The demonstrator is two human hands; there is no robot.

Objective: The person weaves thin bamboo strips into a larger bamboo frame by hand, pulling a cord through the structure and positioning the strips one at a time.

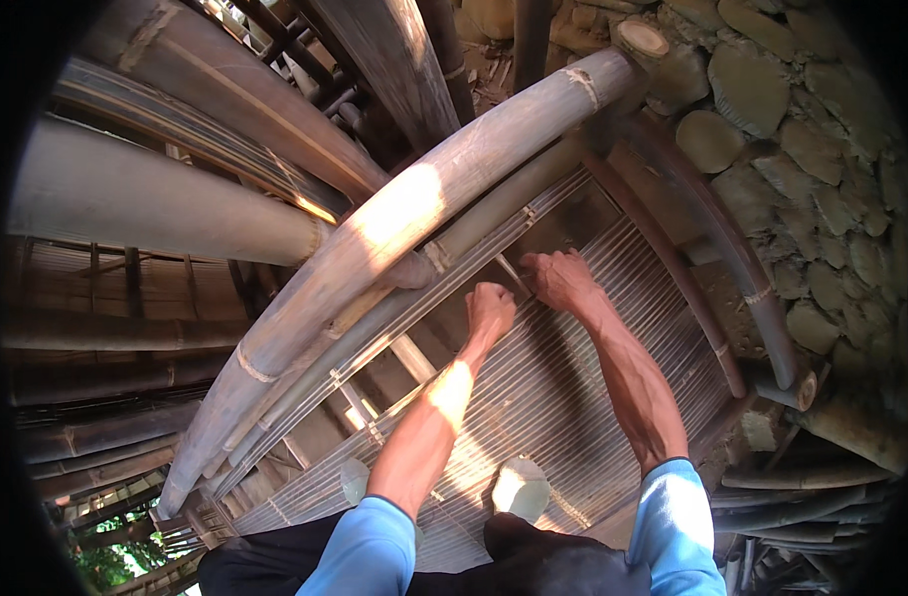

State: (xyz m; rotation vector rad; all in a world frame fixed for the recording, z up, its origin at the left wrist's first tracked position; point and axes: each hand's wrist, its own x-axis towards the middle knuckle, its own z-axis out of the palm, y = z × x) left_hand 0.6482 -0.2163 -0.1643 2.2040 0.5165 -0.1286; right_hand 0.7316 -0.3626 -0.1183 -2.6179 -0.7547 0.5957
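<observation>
A slatted bamboo seat [613,368], made of many thin parallel strips, spreads in front of me inside a bamboo frame. My left hand [491,309] is closed in a fist at the far edge of the slats; what its fingers grip is hidden. Just right of it, my right hand [558,279] is also closed, knuckles up, low over the slats. A short pale, narrow piece [512,272] slants between the two hands; I cannot tell its kind or which hand holds it. Beyond them runs a thin bamboo rail [444,308], tied at several spots.
A thick curved bamboo pole [404,209] crosses beyond the hands. Large bamboo poles [176,189] lie at the far left. Dark bamboo side rails [717,223] bound the right, with a stone wall [762,129] behind. Cut bamboo [802,507] is stacked at the lower right.
</observation>
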